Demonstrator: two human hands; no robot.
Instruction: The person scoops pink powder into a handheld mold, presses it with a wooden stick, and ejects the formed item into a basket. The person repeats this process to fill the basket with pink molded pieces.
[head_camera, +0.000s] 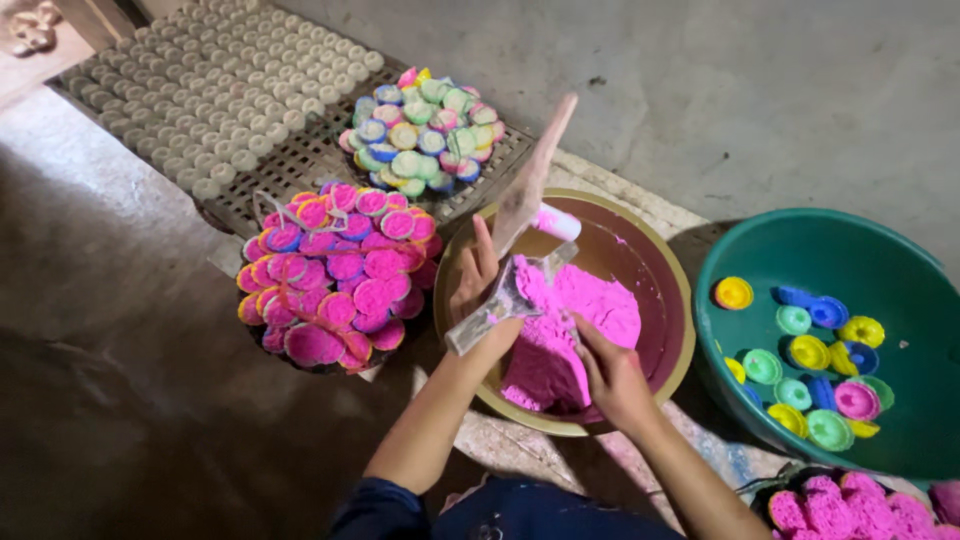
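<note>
One tan bowl (668, 370) sits on the floor, holding a mound of pink powder (570, 335). Over its near-left rim the left hand (475, 285) has its fingers (484, 245) curled around one powder-dusted scoop (505, 300), thumb up. The right hand (610, 375) rests on the powder at the bowl's near side, fingers (585, 335) pressed together into the mound. One long flat stick (535, 175) leans out of the bowl's far rim. Right of the bowl stands one green basin (880, 250) with roughly fifteen small coloured moulds (810, 352). Left of the bowl lies one heap of pink-filled moulds (335, 275); beyond it a second, pastel heap (425, 135) and rows of white pieces (240, 80) too many to count.
</note>
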